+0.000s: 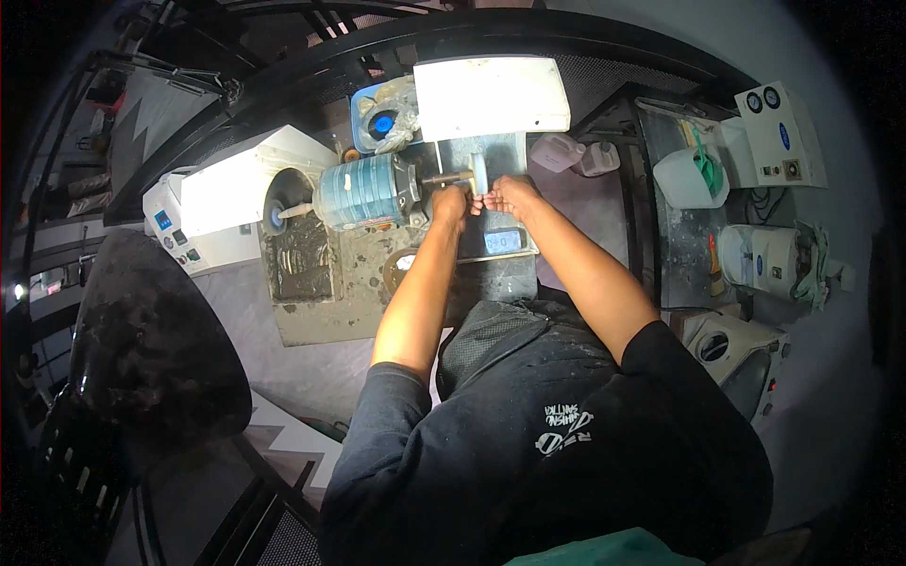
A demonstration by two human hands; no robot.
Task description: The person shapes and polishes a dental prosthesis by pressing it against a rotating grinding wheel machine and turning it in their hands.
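Observation:
A blue motor (363,193) lies horizontally on the stained machine base, with a dark muddy wheel (277,209) on its left spindle and a pale disc (479,175) on its right shaft. My left hand (451,206) is closed just below the right shaft. My right hand (506,193) is beside the disc, fingers bent and pinched near its lower edge, almost meeting my left fingertips; what both hold is too small to make out. Below my hands, a small device with a lit display (503,241) rests in a metal tray (481,275).
White housings (493,94) flank the motor. A blue bin (363,123) with plastic bags stands behind, jugs (557,153) to the right. A side bench (675,247) carries a white container (689,179) and machines (774,137). A dark rounded seat (156,340) is at left.

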